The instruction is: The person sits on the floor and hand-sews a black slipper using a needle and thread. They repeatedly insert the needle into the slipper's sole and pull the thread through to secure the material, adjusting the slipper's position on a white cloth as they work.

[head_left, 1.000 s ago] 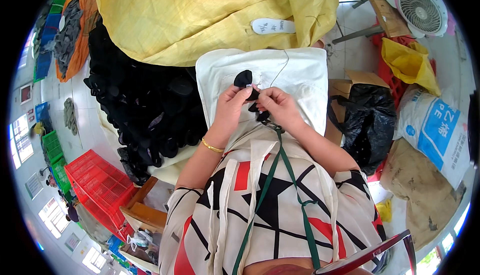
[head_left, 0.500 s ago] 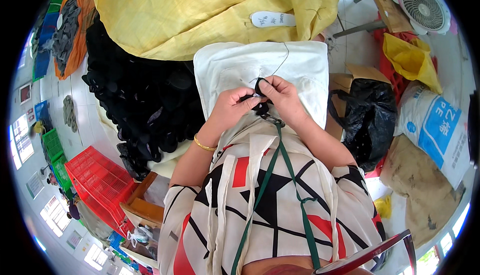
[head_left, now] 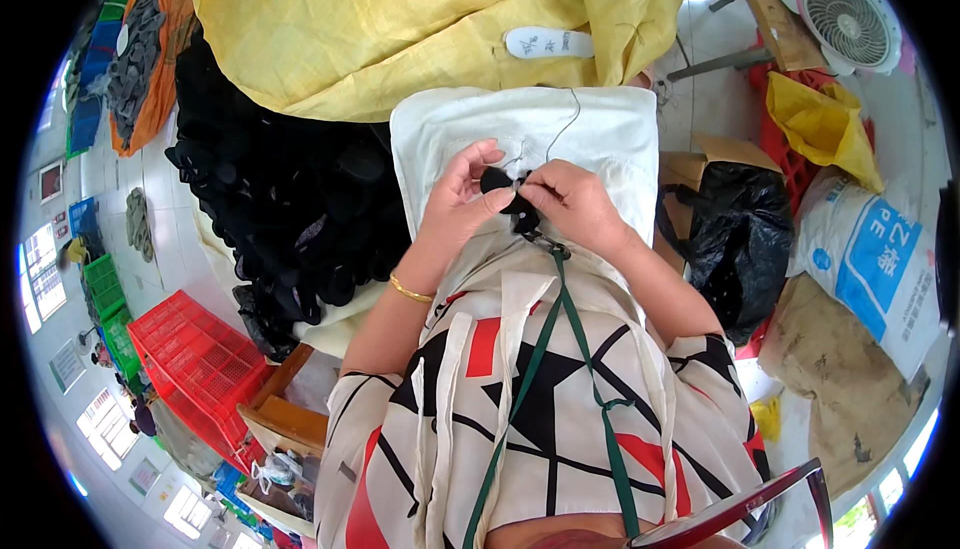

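Over the white cloth [head_left: 610, 139] on my lap, both hands work close together at a small black fabric piece [head_left: 495, 180]. My left hand [head_left: 462, 194] pinches its lower edge with the thumb, the upper fingers lifted and curved behind it. At the piece's right edge, my right hand [head_left: 578, 207] has thumb and forefinger pressed together; what lies between them is too small to make out. A dark thread [head_left: 566, 127] runs across the cloth above my hands. Below them, a small dark metal clasp [head_left: 545, 242] hangs on a green cord [head_left: 562, 299].
Left lies a large heap of black fabric pieces [head_left: 290, 189]. Yellow sheeting [head_left: 400, 39] spreads ahead, bearing a white sole-shaped card [head_left: 549, 43]. To the right stand a black plastic bag [head_left: 740, 239], a white-blue sack [head_left: 870, 259] and a fan [head_left: 845, 14]. A red crate [head_left: 195, 359] sits lower left.
The black piece has shifted slightly left, from the right fingertips into the left hand's grasp. My left fingers have lifted and spread; my right hand has moved a little lower and closed its fingertips.
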A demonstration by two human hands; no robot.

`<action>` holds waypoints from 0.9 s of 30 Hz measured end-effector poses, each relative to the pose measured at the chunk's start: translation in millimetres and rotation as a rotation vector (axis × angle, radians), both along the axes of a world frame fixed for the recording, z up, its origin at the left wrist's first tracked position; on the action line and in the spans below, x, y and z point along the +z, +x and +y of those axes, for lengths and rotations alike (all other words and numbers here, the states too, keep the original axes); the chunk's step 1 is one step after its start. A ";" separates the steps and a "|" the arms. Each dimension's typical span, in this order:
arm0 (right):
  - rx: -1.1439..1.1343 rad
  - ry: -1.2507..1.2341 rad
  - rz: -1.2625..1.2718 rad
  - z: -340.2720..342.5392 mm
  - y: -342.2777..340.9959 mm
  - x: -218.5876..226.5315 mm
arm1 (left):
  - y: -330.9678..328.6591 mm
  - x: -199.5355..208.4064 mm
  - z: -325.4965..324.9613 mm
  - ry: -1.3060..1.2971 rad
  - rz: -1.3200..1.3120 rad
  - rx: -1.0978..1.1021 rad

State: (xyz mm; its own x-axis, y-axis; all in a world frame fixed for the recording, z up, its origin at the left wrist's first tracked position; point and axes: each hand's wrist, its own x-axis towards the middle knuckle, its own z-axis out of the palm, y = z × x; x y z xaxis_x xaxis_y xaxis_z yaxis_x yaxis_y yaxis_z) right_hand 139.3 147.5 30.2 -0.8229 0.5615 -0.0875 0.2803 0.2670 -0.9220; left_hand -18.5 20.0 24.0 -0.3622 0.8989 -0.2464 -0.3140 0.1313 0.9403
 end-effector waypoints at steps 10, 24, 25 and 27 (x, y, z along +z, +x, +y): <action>-0.144 -0.503 0.032 -18.3 13.5 -10.6 | -6.1 -5.9 -6.3 -0.134 0.130 -0.242; -0.259 -0.522 0.194 -39.6 12.7 -9.5 | 0.7 6.3 -10.9 -0.124 0.095 -0.313; -0.303 -0.675 0.213 -43.4 11.7 -10.1 | 2.6 6.7 -12.5 -0.118 0.050 -0.278; -0.342 -0.770 0.248 -47.5 8.3 -7.2 | 8.0 6.8 -15.2 -0.106 -0.040 -0.206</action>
State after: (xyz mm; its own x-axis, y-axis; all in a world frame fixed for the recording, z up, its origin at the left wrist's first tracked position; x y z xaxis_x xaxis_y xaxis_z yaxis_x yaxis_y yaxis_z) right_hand 147.6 100.0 23.0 -0.6655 0.6395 -0.3849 -0.0010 -0.5164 -0.8563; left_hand -10.5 4.8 30.7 -0.1613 0.9213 -0.3538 -0.3075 0.2937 0.9051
